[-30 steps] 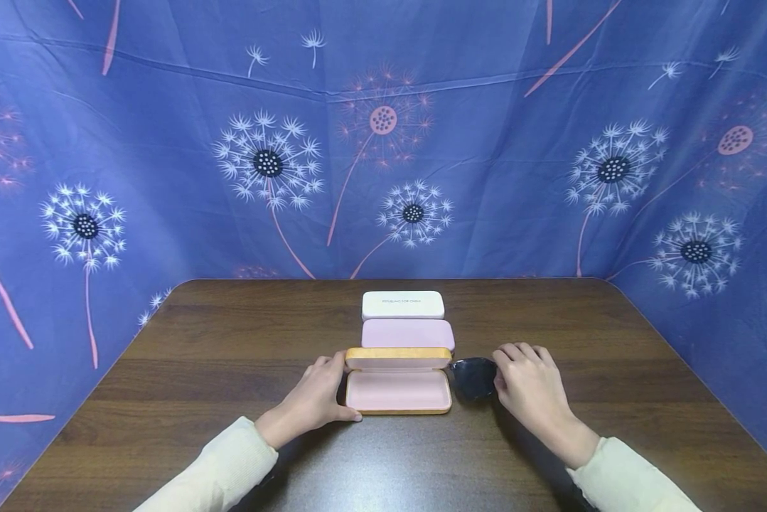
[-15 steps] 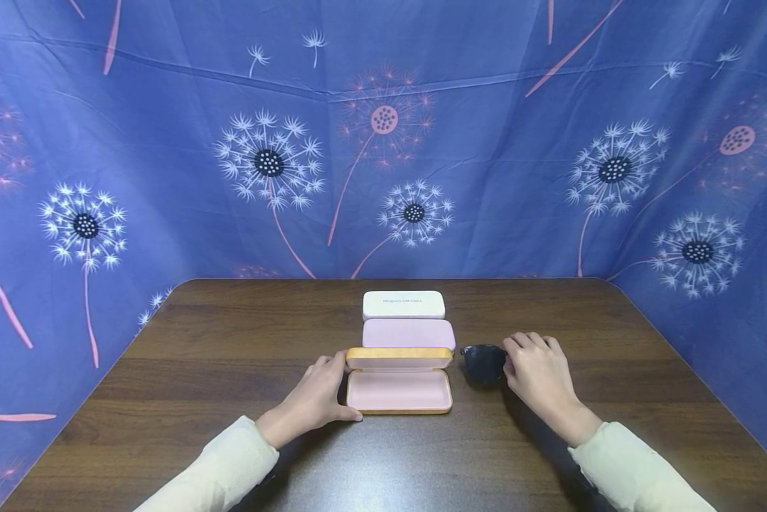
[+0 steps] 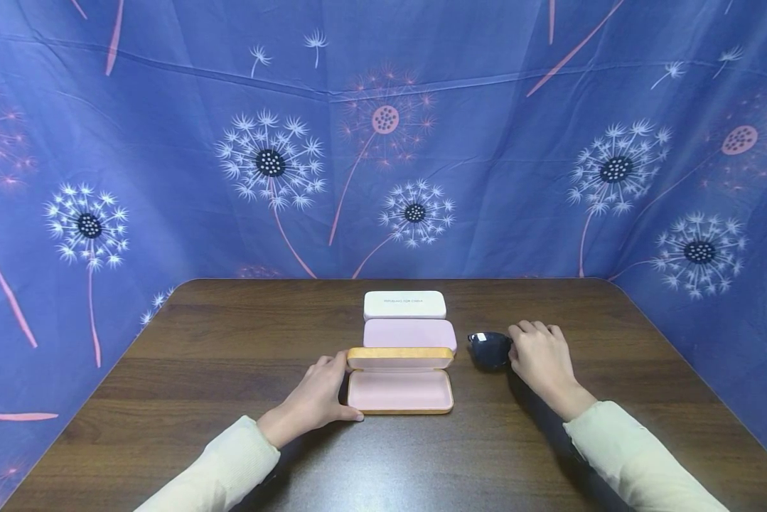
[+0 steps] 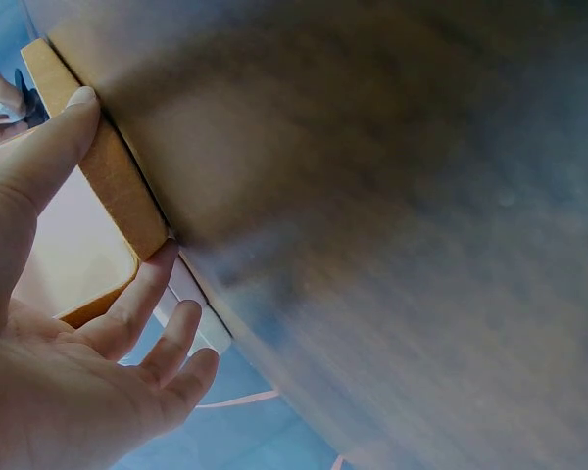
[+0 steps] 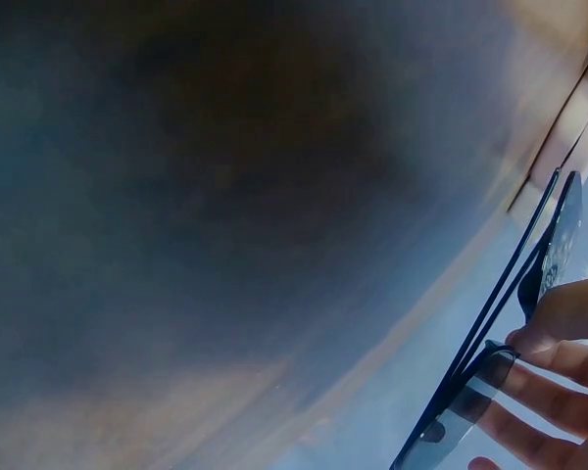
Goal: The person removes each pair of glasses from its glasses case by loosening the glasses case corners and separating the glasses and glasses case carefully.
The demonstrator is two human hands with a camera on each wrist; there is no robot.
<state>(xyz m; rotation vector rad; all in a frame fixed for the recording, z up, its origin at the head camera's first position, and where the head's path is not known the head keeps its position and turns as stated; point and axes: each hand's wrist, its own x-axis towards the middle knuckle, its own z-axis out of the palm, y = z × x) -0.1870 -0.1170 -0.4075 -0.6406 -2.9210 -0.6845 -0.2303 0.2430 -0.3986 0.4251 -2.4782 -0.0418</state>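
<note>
An orange glasses case (image 3: 400, 392) with a pale pink lining lies open on the table, its hinged lid raised along the back. My left hand (image 3: 313, 398) holds it at the left end, thumb at the front edge and index finger at the back corner. The left wrist view shows the thumb pressed on the case's orange side (image 4: 122, 191). To the right of the case, my right hand (image 3: 543, 359) pinches a pair of dark sunglasses (image 3: 490, 352) near the middle. Their temples (image 5: 490, 304) are folded, as the right wrist view shows; the hand covers part of the frame.
Directly behind the orange case lies a closed lilac glasses case (image 3: 410, 333), and behind that a closed white one (image 3: 405, 304) with small lettering. The brown wooden table (image 3: 229, 334) ends at a blue dandelion-print cloth (image 3: 485, 142).
My right hand has carried the sunglasses rightward and toward the back of the table, away from the orange glasses case. My left hand and all the cases keep their places.
</note>
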